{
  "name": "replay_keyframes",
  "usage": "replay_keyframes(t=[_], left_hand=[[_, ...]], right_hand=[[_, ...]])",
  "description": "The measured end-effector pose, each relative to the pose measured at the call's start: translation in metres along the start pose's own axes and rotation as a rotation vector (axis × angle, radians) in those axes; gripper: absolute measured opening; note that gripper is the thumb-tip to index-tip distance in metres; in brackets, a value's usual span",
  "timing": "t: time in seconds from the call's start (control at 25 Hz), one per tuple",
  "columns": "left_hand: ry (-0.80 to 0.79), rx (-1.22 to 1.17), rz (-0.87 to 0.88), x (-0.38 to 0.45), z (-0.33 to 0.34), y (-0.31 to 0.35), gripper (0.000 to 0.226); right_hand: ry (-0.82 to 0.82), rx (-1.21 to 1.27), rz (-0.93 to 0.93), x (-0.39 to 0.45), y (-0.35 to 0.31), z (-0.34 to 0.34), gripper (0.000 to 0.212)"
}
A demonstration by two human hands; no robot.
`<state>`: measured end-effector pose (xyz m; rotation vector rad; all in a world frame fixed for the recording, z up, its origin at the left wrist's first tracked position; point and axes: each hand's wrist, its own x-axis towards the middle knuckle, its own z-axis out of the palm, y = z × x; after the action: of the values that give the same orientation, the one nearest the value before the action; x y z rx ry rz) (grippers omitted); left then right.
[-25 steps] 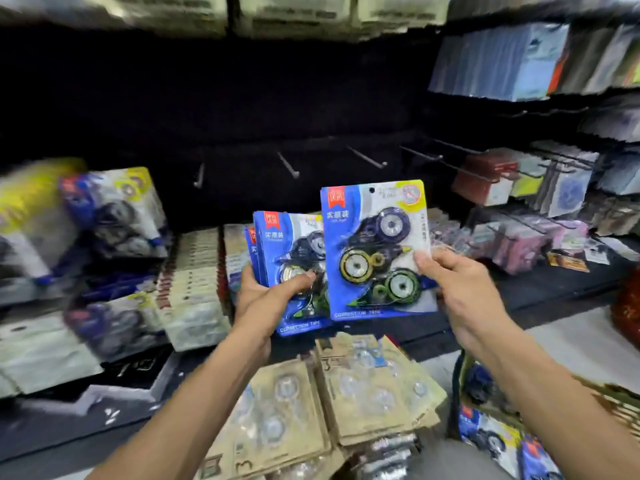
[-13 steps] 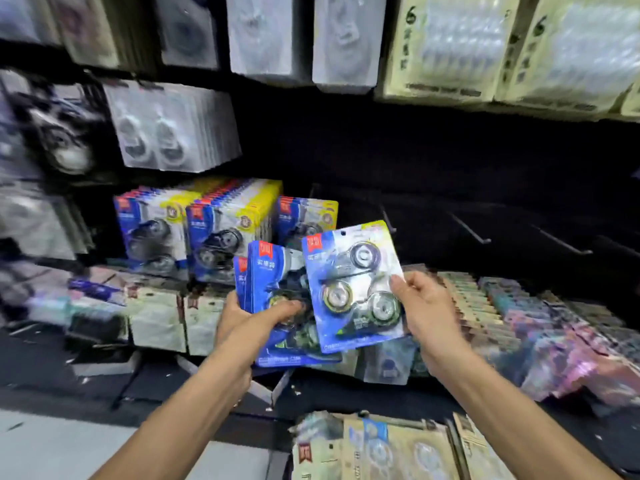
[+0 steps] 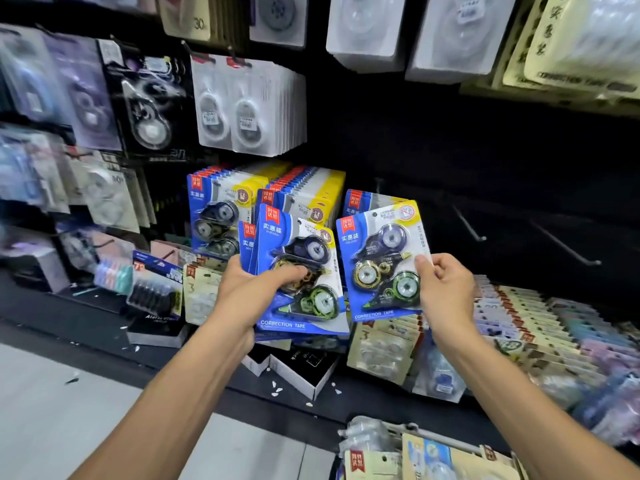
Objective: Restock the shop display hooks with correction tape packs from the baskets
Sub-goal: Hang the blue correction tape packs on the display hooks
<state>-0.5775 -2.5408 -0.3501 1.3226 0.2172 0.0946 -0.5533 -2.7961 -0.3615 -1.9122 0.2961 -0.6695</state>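
My left hand grips a small stack of blue correction tape packs, thumb across the front one. My right hand pinches a single blue correction tape pack by its right edge, held upright just right of the stack. Behind them, full rows of the same blue and yellow packs hang on hooks. Another such pack hangs directly behind the single pack. Bare metal hooks stick out of the dark panel to the right.
White and black blister packs hang above and to the left. Beige packs lie in rows on the lower shelf at right. An open black box sits on the shelf edge. A basket rim with packs shows at the bottom.
The view has swung left and up, from the baskets and empty hooks to the stocked blue packs. Both hands kept their packs and now hold them closer to the hanging rows.
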Motion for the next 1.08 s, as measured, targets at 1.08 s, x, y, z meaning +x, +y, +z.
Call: replay_keyframes(t=[1.08], left_hand=[[-0.093,-0.184,-0.013,-0.001,0.034,0.003,0.053]], right_hand=[[-0.392,0.033,0.216,0.032,-0.024,0.027,0.034]])
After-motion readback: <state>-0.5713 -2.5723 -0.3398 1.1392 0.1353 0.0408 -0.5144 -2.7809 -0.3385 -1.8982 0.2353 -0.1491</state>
